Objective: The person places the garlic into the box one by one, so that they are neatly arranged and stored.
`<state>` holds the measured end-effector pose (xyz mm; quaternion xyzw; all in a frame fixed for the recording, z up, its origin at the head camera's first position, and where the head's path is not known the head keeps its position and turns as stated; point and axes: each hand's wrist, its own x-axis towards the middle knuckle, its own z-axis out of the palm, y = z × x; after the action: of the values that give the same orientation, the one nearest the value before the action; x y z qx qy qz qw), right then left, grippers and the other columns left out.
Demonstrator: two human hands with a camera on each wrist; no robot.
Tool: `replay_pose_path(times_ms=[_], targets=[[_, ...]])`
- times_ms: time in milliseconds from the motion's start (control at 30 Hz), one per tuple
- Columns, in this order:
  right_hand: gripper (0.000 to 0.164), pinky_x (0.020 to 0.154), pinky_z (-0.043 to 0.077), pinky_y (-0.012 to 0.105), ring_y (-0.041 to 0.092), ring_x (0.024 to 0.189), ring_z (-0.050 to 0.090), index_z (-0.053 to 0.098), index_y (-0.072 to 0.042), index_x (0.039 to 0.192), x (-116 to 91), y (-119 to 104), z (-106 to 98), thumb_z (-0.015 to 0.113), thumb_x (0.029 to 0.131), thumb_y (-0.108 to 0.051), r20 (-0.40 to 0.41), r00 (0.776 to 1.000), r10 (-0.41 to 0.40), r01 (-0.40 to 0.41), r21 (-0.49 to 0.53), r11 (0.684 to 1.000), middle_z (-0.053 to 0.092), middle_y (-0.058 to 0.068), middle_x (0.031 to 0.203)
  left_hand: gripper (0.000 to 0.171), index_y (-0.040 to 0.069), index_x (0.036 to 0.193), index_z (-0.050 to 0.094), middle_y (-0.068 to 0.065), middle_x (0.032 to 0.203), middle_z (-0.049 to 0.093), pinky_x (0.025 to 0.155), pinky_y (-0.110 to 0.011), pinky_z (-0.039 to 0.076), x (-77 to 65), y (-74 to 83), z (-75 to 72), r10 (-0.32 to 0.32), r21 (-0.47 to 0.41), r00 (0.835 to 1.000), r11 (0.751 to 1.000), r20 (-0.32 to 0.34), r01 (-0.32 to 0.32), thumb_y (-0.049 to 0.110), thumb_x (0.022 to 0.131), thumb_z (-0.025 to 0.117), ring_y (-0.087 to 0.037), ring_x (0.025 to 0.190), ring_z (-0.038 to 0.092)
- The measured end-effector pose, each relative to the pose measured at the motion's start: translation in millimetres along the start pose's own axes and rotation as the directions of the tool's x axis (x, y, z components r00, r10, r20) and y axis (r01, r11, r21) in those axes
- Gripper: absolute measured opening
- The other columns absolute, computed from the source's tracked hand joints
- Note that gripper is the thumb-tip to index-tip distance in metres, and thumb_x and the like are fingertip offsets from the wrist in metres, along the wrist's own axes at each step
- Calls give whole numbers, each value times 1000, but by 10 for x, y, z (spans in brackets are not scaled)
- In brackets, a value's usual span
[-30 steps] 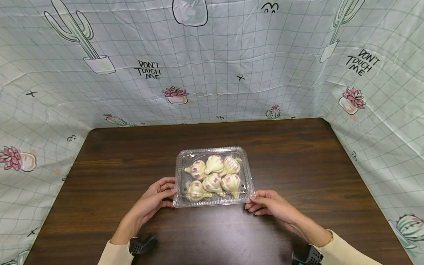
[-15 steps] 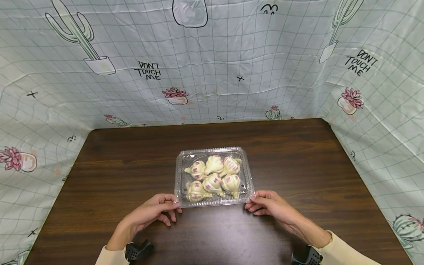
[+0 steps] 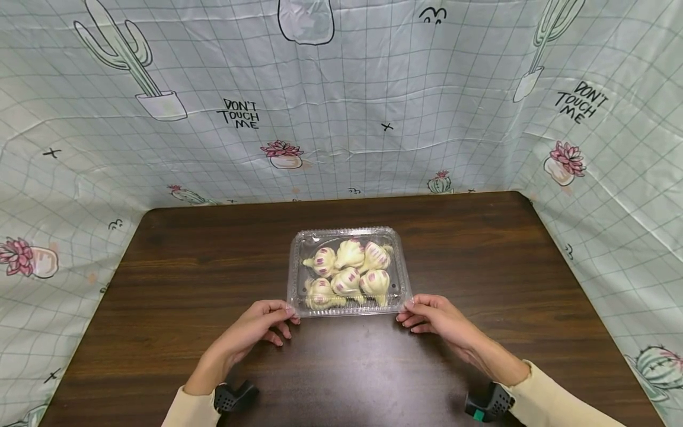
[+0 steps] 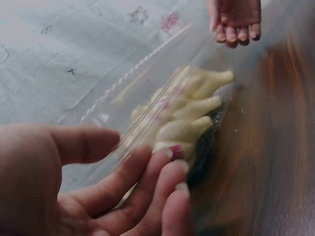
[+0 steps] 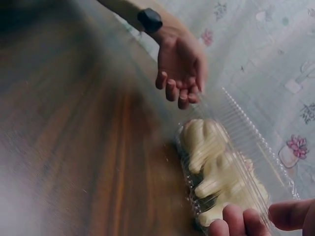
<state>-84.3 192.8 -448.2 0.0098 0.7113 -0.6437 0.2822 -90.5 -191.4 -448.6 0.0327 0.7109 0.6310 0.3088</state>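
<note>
A clear plastic clamshell box [image 3: 347,311] is in the middle of the head view, its lid down. Inside lie several garlic bulbs [image 3: 347,281], cream with purple patches, in two rows. My left hand [image 3: 256,325] pinches the rim at the near left corner between thumb and fingers. At the near right corner, my right hand [image 3: 444,320] pinches the rim likewise. Both wrist views show the garlic through the plastic, stems toward the near side. Whether the box's base touches the table cannot be told.
Beneath is a dark brown wooden table [image 3: 187,284]. A pale gridded cloth [image 3: 341,89] printed with cacti surrounds its back and sides. Each wrist wears a black device [image 3: 235,396] on a strap.
My left hand has shifted from the box's left side to its near left corner. Since then, both hands and the box have moved slightly away from me, the box also a little rightward.
</note>
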Motion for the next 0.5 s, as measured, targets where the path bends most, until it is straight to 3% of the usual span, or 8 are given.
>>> replay_pose_path(times_ms=[233, 500], targets=[[25, 85, 59, 29, 14, 96, 69, 68, 2, 113, 142, -51, -83, 52, 111, -17, -26, 1000, -3, 3, -27, 1000, 76, 2, 102, 32, -8, 117, 68, -10, 109, 70, 74, -27, 59, 111, 46, 103, 8, 13, 988, 1000, -156, -6, 20, 111, 53, -15, 83, 65], [26, 85, 60, 29, 13, 94, 70, 69, 3, 116, 250, -91, -173, 50, 112, -16, -38, 999, -13, 12, -27, 1000, 77, 1, 101, 29, -6, 114, 70, -14, 110, 73, 74, -27, 56, 220, 61, 192, 13, 42, 960, 999, -281, -1, 17, 110, 53, -14, 81, 66]])
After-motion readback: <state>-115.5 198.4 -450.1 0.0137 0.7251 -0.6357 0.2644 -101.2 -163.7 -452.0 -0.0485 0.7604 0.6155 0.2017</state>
